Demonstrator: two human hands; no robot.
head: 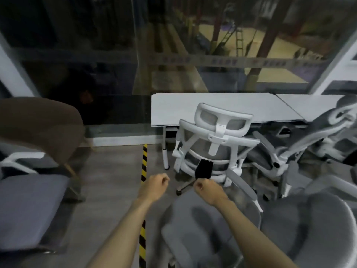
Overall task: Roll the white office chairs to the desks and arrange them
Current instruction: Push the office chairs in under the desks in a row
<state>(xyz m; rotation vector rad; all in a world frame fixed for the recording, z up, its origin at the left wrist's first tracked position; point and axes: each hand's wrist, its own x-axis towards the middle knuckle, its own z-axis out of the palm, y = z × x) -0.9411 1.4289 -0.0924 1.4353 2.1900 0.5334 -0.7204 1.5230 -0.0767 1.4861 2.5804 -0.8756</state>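
A white office chair [216,140] with a grey mesh back stands with its back to me, tucked against the light grey desk [212,109]. A black panel [203,169] sits low on its back. My left hand [154,187] and my right hand [207,190] reach forward side by side just short of that chair, fingers curled, holding nothing and touching nothing. A second white chair [316,132] leans at an angle at the desk's right end. Two blurred grey chairs [202,229] [309,225] are close under my arms.
A yellow-and-black striped strip [144,165] runs along the floor left of the desk. A brown padded chair [38,122] and a grey seat [29,209] stand at the left. A glass wall [116,64] rises behind the desk. Bare floor lies between the strip and the left seats.
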